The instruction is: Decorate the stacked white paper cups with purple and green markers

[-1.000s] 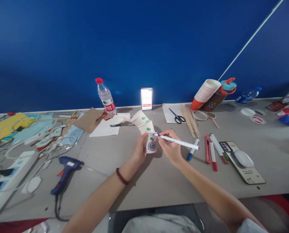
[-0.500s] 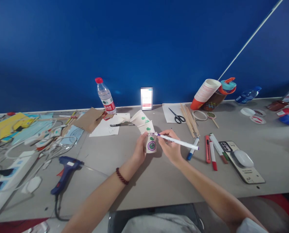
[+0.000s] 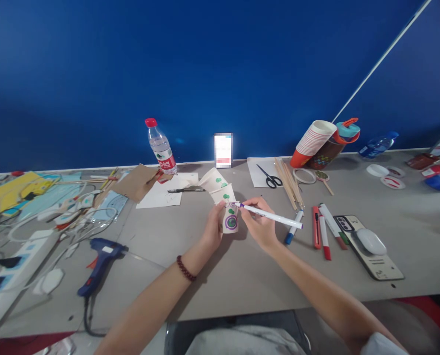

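Joined white paper cups curve away from me over the table, marked with green spots and a purple ring on the nearest end. My left hand is closed around the left side of the nearest cup; some of its fingers are hidden behind it. A white marker with purple ends is pinched in my right hand, its tip at the right edge of the cup near a small purple mark. Beside my right hand lies a blue-capped marker.
To the right are a red cutter, markers, a phone under a white mouse, scissors, wooden sticks and stacked cups. On the left lie a glue gun, cables and a power strip; a water bottle stands behind.
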{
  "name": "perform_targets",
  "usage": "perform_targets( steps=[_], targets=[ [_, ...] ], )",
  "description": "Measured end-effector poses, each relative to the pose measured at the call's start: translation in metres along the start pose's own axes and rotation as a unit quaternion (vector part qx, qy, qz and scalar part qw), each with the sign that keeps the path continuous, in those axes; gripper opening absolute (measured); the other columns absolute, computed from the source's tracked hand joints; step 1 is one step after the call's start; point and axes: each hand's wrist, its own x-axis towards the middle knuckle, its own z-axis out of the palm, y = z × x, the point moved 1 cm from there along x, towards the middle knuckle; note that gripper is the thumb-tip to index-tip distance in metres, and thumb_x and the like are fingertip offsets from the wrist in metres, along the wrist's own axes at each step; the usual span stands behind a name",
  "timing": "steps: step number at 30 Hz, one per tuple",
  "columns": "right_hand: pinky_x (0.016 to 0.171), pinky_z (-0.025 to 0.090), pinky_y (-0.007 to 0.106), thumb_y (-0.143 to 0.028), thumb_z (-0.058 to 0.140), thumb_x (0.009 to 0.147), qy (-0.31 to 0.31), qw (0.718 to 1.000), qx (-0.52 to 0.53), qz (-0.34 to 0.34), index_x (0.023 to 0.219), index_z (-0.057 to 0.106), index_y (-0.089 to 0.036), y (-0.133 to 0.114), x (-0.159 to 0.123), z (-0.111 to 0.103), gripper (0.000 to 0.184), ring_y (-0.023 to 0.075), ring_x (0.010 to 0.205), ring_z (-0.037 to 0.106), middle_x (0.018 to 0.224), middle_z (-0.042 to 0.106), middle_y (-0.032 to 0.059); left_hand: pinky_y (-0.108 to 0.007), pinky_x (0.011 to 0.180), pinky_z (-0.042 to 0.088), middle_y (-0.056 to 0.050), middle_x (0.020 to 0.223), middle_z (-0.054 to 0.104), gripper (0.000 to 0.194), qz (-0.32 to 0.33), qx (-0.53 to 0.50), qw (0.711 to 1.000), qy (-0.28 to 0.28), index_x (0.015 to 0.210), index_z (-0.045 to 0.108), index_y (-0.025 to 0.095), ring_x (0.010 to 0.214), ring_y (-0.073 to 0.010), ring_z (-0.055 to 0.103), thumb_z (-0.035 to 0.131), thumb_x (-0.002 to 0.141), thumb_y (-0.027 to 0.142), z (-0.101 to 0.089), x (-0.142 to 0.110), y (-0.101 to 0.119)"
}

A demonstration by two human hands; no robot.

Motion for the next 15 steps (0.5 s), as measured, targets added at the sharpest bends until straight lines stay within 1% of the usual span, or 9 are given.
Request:
perform_targets(
  steps=[5, 9, 15],
  targets=[
    [0.063, 0.048, 0.028, -0.022, 0.063, 0.08, 0.003, 1.0, -0.01, -0.012, 0.079, 0.059, -0.022, -0.0025, -0.0001, -0.0002, 0.004, 0.015, 0.068, 0.059, 0.074, 0.062, -0.0003, -0.03, 0.078, 0.049, -0.008, 0.094, 0.073, 0.042, -0.001, -0.002, 1.0, -0.006, 0.096, 0.07, 0.013, 0.086, -0.021, 0.068, 0.073, 0.073, 0.048, 0.0012, -0.0019, 0.0014],
    [0.063, 0.048, 0.027, -0.022, 0.063, 0.08, 0.003, 1.0, -0.01, -0.018, 0.08, 0.059, -0.022, 0.0003, -0.0006, -0.0005, 0.004, 0.0148, 0.068, 0.059, 0.075, 0.062, -0.0002, -0.028, 0.076, 0.049, -0.009, 0.096, 0.073, 0.042, -0.005, -0.003, 1.0, -0.005, 0.097, 0.07, 0.012, 0.085, -0.0204, 0.068, 0.071, 0.074, 0.048, 0.0034, -0.0045, 0.003],
    [0.06, 0.047, 0.027, -0.026, 0.063, 0.083, 0.008, 1.0, 0.023, 0.001, 0.082, 0.058, -0.022, 0.0045, -0.0008, -0.0008, 0.006, 0.0148, 0.067, 0.059, 0.074, 0.06, 0.0, -0.028, 0.069, 0.05, -0.008, 0.087, 0.073, 0.039, -0.013, -0.015, 1.0, -0.003, 0.095, 0.07, 0.012, 0.076, -0.0184, 0.067, 0.07, 0.076, 0.046, 0.0043, -0.0055, 0.0045]
  ],
)
